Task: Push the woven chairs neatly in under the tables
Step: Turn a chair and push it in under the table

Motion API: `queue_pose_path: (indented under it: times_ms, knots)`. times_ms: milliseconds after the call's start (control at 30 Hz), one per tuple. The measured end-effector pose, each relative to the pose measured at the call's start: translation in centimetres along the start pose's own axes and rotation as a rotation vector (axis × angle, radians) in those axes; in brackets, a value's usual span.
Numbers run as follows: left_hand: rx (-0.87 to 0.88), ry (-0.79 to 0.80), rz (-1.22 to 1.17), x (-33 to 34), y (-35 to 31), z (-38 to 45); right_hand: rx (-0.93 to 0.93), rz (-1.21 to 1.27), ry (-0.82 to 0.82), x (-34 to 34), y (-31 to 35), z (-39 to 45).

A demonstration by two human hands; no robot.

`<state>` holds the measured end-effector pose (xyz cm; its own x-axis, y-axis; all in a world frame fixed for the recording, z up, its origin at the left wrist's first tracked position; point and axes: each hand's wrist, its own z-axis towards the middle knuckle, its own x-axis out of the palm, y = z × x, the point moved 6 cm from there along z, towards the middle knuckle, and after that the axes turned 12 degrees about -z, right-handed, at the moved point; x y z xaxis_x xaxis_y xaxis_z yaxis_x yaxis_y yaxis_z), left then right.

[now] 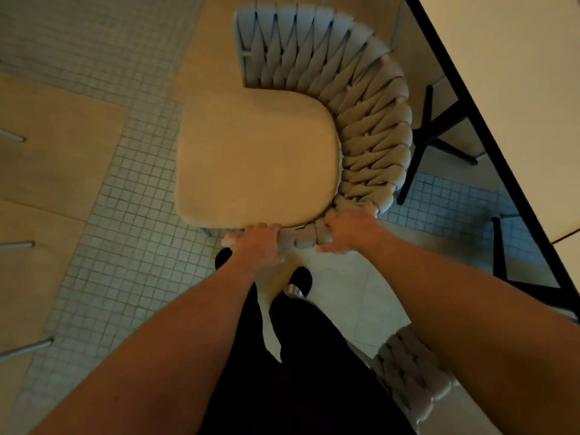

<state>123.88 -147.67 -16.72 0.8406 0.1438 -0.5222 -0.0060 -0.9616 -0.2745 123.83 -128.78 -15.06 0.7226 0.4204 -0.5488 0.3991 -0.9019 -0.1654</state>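
left hand (255, 243), right hand (348, 229) apparently gripping

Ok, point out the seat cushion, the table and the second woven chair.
seat cushion (255, 158): head view, middle of its tan top.
table (514, 89): head view, bare pale top.
second woven chair (411, 368): head view, woven band at lower right.

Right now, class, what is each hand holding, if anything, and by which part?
Both hold the woven chair by the near end of its woven rim: the left hand at the tip, the right hand just beyond.
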Motion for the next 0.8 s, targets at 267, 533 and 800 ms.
queue_pose_path:
  times_ms: [267,533,800]
  knots:
    - [-0.051,-0.109,0.045,-0.4,-0.4,0.7,-0.039,-0.061,-0.013,-0.4,-0.1,0.0]
    - [-0.029,-0.052,0.159,-2.1,3.2,0.8,-0.018,0.091,0.019,-1.0,3.6,0.3]
    - [0.045,-0.074,0.375,-7.3,7.7,0.5,0.04,0.319,0.048,-4.0,9.9,1.2]
